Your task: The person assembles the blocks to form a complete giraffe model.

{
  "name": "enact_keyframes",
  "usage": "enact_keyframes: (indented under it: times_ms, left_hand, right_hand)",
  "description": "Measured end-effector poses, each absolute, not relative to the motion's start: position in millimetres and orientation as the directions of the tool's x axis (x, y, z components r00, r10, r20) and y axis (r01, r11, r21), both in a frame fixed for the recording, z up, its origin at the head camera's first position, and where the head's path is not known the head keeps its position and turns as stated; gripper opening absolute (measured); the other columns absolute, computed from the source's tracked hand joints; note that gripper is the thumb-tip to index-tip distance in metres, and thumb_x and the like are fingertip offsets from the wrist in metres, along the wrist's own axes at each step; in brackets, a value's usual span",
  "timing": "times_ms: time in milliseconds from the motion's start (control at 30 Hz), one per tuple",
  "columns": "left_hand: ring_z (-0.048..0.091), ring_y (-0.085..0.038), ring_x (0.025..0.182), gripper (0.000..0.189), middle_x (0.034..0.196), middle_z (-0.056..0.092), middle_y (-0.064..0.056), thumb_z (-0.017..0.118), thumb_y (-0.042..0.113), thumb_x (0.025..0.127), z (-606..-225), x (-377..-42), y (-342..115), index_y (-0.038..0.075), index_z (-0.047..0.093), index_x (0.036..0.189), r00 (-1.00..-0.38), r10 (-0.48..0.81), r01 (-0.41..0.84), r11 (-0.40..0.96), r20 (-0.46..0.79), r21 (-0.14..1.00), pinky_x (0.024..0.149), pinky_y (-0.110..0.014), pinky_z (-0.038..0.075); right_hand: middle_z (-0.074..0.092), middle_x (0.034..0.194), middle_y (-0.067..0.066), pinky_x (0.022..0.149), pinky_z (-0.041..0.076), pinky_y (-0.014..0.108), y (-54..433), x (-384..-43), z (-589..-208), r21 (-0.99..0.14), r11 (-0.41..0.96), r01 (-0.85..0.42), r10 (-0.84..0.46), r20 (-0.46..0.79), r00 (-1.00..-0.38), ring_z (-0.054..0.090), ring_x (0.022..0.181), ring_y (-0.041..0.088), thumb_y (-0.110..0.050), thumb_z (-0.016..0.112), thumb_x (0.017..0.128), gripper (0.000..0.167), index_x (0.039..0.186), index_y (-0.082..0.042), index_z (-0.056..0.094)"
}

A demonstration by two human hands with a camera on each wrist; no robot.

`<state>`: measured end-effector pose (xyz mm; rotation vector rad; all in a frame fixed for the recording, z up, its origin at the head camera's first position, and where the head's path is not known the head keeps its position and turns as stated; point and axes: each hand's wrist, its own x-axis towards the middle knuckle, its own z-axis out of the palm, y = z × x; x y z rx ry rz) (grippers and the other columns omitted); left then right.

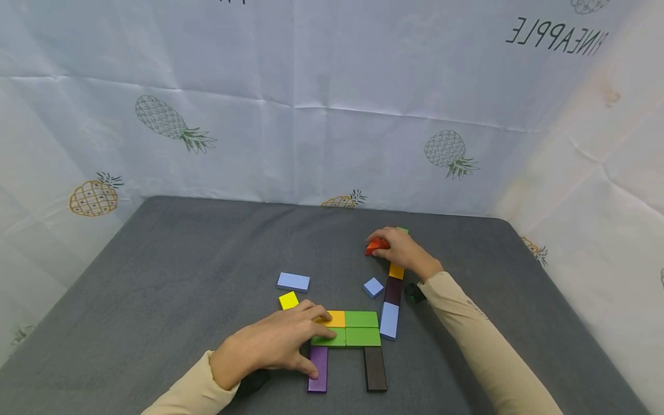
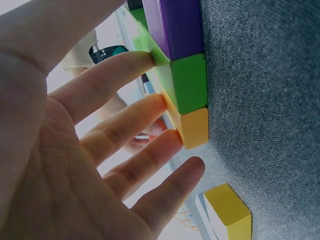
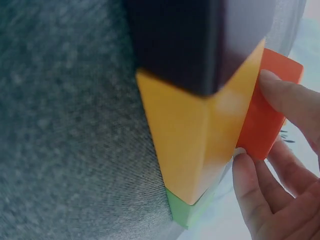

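In the head view my right hand [image 1: 402,249] is at the far right of the table. It pinches a red block [image 3: 270,107] between thumb and fingers, next to an orange block [image 3: 187,140] in a line of blocks. My left hand [image 1: 272,340] has its fingertips on a flat group of green blocks [image 1: 362,337] and a yellow-orange block [image 1: 338,319]. Its thumb lies at a purple block [image 1: 320,369] that extends toward me. A dark brown block [image 1: 375,370] extends the same way at the group's right end.
The line at the right also has a light blue block [image 1: 389,320], a dark block [image 1: 393,291] and a green block [image 1: 403,230]. Apart from it lie a small blue block [image 1: 373,287], a long blue block [image 1: 293,282] and a yellow block [image 1: 288,300]. Pineapple-print cloth [image 1: 311,144] hangs behind the grey table.
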<state>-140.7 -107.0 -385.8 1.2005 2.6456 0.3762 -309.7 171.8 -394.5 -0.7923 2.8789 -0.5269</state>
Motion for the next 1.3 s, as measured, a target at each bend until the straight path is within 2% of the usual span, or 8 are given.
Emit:
enact_keyframes:
  times_ms: [533,1300]
  left_hand:
    - [0.048,-0.012,0.122,0.059,0.136,0.056,0.005,0.083,0.048,0.075,-385.0,-140.0,-105.9,0.026,0.068,0.128,-0.652,0.751,0.691,0.646,-0.107,0.325,0.098,-0.029,0.050]
    - [0.049,-0.013,0.120,0.058,0.133,0.057,0.005,0.085,0.048,0.072,-385.0,-137.2,-107.2,0.026,0.070,0.124,-0.650,0.758,0.719,0.635,-0.050,0.282,0.095,-0.028,0.051]
  right_hand:
    - [0.065,0.121,0.017,0.090,0.053,0.047,177.8,-309.1,-388.1,-0.376,0.781,-0.498,-0.498,0.104,-0.861,0.060,0.104,0.031,-0.015,0.070,0.092,0.031,0.122,-0.006,0.069]
    - [0.065,0.121,0.017,0.094,0.053,0.052,209.2,-314.1,-380.9,-0.392,0.831,-0.395,-0.382,0.115,-0.917,0.059,0.106,0.034,-0.014,0.070,0.092,0.031,0.122,-0.007,0.068]
